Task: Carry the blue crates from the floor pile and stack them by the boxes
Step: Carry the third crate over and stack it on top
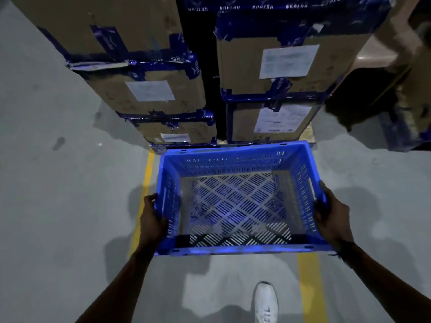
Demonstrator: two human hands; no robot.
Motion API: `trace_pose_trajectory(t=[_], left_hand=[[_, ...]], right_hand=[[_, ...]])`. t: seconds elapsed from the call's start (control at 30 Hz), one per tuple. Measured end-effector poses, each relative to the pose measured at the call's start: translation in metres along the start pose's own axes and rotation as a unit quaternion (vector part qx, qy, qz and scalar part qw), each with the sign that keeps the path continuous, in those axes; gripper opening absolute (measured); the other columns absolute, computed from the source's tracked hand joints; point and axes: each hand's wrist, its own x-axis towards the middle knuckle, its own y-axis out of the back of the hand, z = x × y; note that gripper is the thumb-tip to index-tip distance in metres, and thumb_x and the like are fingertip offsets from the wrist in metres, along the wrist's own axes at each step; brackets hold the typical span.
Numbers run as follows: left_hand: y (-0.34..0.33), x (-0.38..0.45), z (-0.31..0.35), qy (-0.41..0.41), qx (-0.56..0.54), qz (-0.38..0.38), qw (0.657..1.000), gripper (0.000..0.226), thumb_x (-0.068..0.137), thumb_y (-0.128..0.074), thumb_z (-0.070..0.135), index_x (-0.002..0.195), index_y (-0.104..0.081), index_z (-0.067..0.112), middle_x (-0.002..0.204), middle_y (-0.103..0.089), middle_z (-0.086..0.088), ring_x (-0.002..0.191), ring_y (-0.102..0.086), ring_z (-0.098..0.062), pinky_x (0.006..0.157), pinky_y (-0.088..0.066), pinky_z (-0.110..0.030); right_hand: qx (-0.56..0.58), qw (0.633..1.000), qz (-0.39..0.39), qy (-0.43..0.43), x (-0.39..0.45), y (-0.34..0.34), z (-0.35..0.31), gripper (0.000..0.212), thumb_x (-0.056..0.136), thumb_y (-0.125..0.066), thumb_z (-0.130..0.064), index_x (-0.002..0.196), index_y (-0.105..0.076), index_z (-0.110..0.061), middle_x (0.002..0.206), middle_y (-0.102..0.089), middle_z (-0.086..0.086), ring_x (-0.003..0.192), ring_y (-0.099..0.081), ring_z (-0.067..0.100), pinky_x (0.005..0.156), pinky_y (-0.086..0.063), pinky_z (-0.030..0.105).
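Empty blue perforated plastic crate [235, 201] was held level above grey concrete floor [58, 206], far rim just beside stacked brown cardboard boxes with blue tape [268, 73]. Left hand [152, 220] gripped left wall, right hand [331, 217] gripped right wall, fingers curled over rim. White shoe [265, 301] was below crate, between yellow floor lines [310, 283].

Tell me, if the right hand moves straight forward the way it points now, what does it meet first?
Probably the right stack of cardboard boxes. The right hand, gripping the blue crate, points toward them, though the depth is unclear.
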Motion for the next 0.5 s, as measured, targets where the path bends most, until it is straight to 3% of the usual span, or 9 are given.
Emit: trace_pose_trajectory(t=[0.07,0.13,0.23,0.37,0.5], left_hand=[[-0.003,0.006,-0.003,-0.022,0.016,0.008,1.000,0.069,0.077,-0.056,-0.017,0.141,-0.040,0.004,0.120,-0.065,-0.021,0.070,-0.061,-0.022,0.061,-0.041,-0.015],[-0.001,0.014,-0.004,-0.040,0.033,0.013,0.999,0.071,0.077,-0.057,-0.017,0.143,-0.040,0.003,0.124,-0.063,-0.022,0.079,-0.063,-0.033,0.073,-0.043,-0.028],[-0.001,0.026,-0.005,-0.034,0.043,0.005,0.998,0.073,0.078,-0.057,-0.014,0.146,-0.037,0.005,0.108,-0.066,-0.021,0.076,-0.061,-0.028,0.071,-0.042,-0.033],[0.002,0.049,-0.014,-0.030,0.052,0.009,0.998,0.078,0.077,-0.058,-0.011,0.148,-0.032,0.012,0.088,-0.068,-0.017,0.068,-0.062,-0.025,0.063,-0.041,-0.035],[0.000,0.066,-0.026,-0.059,0.059,0.026,0.996,0.081,0.079,-0.061,-0.006,0.151,-0.029,0.013,0.097,-0.070,-0.018,0.082,-0.064,-0.035,0.070,-0.049,-0.043]], right_hand=[[-0.008,1.000,-0.003,-0.006,0.009,-0.003,-0.002,0.075,0.074,-0.062,0.019,0.145,-0.050,-0.003,0.069,-0.058,0.006,0.059,-0.051,0.021,0.058,-0.032,0.025],[-0.001,1.000,-0.009,-0.016,0.022,-0.006,-0.009,0.075,0.074,-0.060,0.021,0.145,-0.050,-0.004,0.072,-0.059,0.007,0.065,-0.053,0.019,0.062,-0.035,0.023],[-0.001,1.000,-0.022,0.007,0.043,-0.011,-0.015,0.075,0.077,-0.060,0.017,0.147,-0.048,-0.006,0.084,-0.070,0.022,0.073,-0.065,0.027,0.072,-0.041,0.029],[-0.016,0.998,0.001,0.053,0.060,-0.031,-0.019,0.053,0.095,-0.050,-0.005,0.148,-0.046,-0.006,0.110,-0.070,0.030,0.090,-0.069,0.046,0.074,-0.051,0.042],[-0.033,0.997,0.033,0.068,0.062,-0.050,-0.014,0.058,0.096,-0.037,-0.022,0.150,-0.042,-0.003,0.101,-0.069,0.032,0.082,-0.065,0.047,0.069,-0.049,0.045]])
